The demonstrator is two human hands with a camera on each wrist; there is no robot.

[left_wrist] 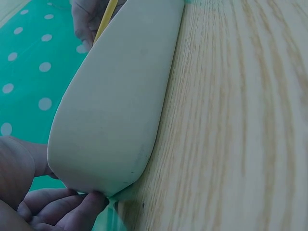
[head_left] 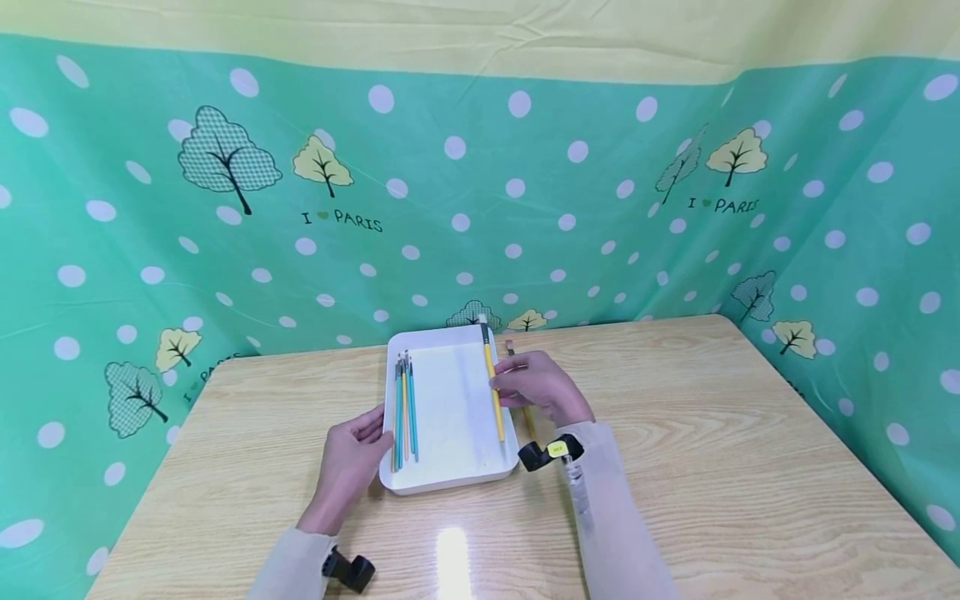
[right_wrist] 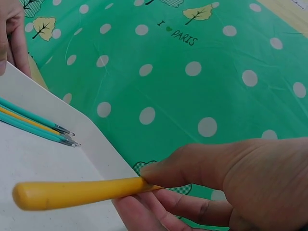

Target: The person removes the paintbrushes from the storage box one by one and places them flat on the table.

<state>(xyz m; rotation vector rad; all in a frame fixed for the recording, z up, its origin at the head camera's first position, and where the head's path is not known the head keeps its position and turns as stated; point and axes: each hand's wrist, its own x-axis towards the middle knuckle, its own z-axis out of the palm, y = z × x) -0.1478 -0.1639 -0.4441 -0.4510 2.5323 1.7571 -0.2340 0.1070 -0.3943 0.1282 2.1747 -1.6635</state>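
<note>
Green cloth [head_left: 337, 271] reads "I PARIS" round a heart [head_left: 322, 216]. The right hand [head_left: 542, 387] pinches a yellow paintbrush [head_left: 490, 358] at the right edge of a white tray [head_left: 450, 408]; the left hand's [head_left: 352, 454] fingers grip its left edge. Only the head view shows that brush's bristles [head_left: 482, 318].

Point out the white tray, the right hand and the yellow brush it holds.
White tray [head_left: 450, 408], head view: bare floor.
Right hand [head_left: 542, 386], head view: back of the hand.
Yellow brush [right_wrist: 77, 194], right wrist view: handle.
</note>
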